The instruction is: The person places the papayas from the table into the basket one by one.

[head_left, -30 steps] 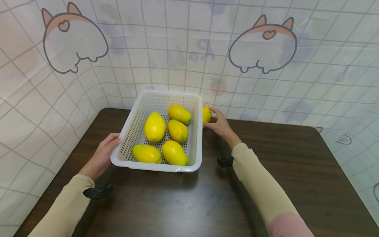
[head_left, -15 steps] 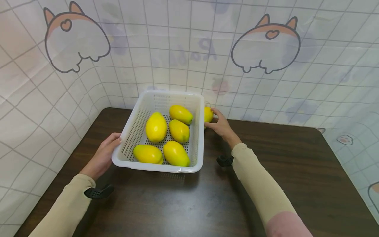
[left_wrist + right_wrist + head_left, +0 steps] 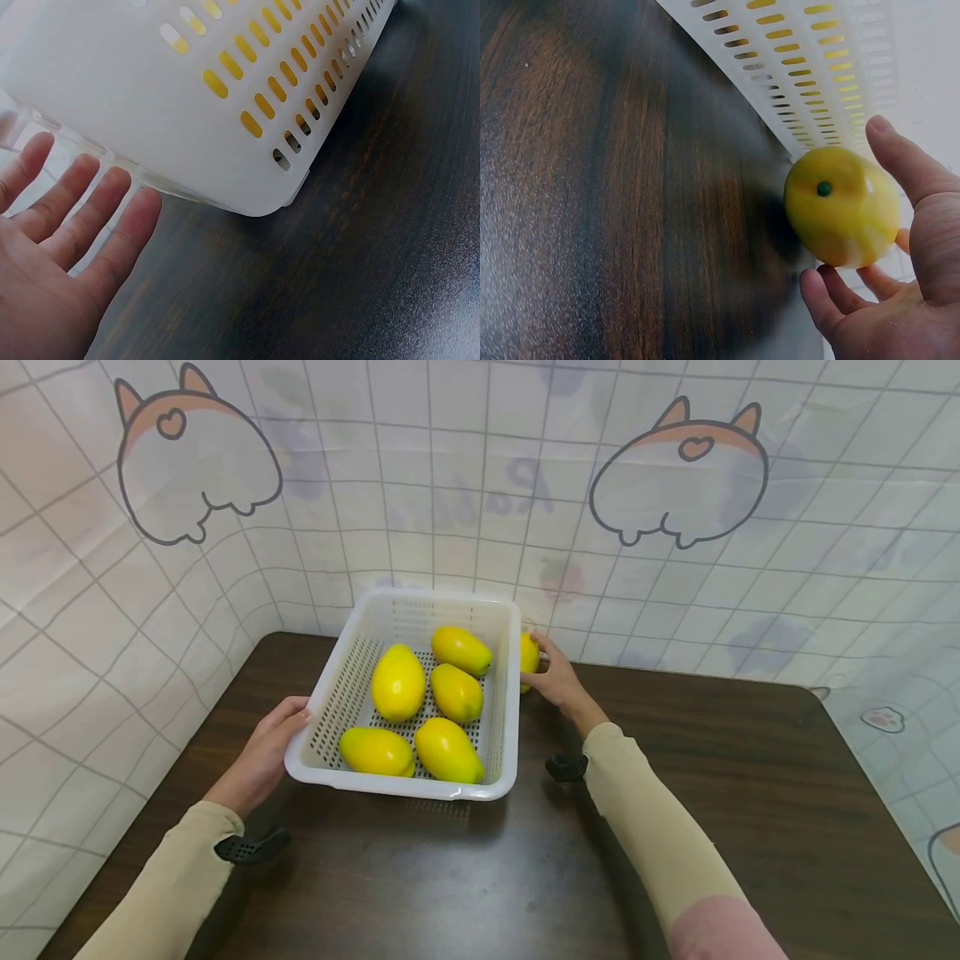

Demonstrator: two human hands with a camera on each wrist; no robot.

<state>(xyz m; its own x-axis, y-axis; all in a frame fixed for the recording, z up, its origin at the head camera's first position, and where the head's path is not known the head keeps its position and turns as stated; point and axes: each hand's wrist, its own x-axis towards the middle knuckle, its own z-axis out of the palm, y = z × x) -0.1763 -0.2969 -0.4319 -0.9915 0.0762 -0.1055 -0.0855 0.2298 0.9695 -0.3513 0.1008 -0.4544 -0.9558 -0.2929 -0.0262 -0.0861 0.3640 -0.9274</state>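
Note:
A white plastic basket with slotted walls stands on the dark wooden table, holding several yellow mangoes with greenish tips. At its left rim is my left hand, thumb on the edge; in the left wrist view its fingers reach up to the rim from outside. Beyond the right wall, one more mango lies beside the basket, its green stem spot facing the right wrist camera. My right hand holds that mango, thumb on one side and fingers on the other. The basket's wall hides part of it in the head view.
Behind the table hangs a white gridded curtain with cartoon prints, close to the basket's far side. It also runs along the left and right. Each wrist carries a black strap mount.
The head view has shifted slightly, so the scene sits a little farther right. The mango by the right hand shows slightly nearer; the left hand stays at the rim.

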